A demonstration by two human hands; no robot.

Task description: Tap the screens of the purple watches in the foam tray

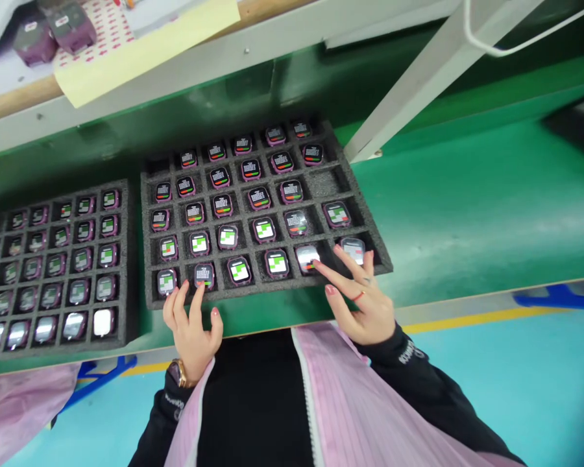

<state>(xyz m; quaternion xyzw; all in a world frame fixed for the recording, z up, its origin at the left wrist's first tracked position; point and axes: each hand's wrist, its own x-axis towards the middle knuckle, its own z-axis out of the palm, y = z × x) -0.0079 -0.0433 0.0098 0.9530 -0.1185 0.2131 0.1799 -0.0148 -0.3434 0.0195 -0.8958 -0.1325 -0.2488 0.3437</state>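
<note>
Foam tray sits on green bench, holding watches in a grid. Left hand rests at tray's front edge, fingers spread, one fingertip on second front-row watch. Right hand, fingers extended and loose, touches fifth front-row watch. Second tray lies just left.

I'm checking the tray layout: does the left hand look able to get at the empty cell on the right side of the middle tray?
Probably not easily: the left hand rests at the foam tray's near-left corner, and the right hand lies between it and the empty cell.
</note>
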